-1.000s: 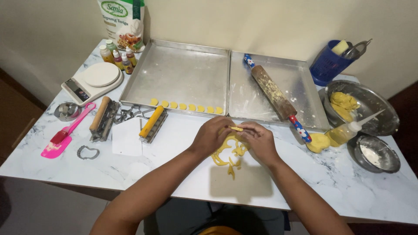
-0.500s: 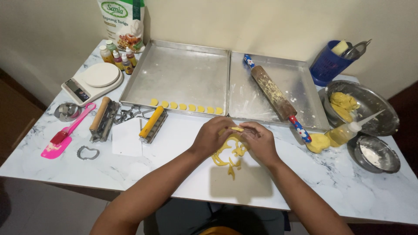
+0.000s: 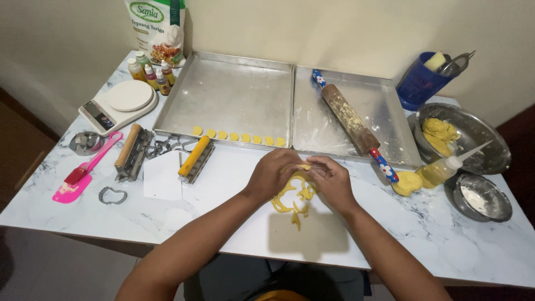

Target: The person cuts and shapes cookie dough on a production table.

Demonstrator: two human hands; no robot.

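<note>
Both hands meet over the yellow dough scraps (image 3: 292,198) at the table's (image 3: 167,214) near middle. The left hand (image 3: 273,174) and right hand (image 3: 332,179) have fingers curled, pinching a small dough piece (image 3: 304,166) between them; this looks like a piece being lifted or shaped. The left tray (image 3: 234,95) holds 8 cut pieces (image 3: 238,136) along its near edge. The right tray (image 3: 362,100) carries a rolling pin (image 3: 351,120). The far-right bowl (image 3: 473,134) holds dough; the nearer small bowl (image 3: 484,198) holds white powder, probably flour.

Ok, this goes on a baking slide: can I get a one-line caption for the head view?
Both hands, left and right, pinch yellow dough scraps on a marble table before two metal trays.
</note>
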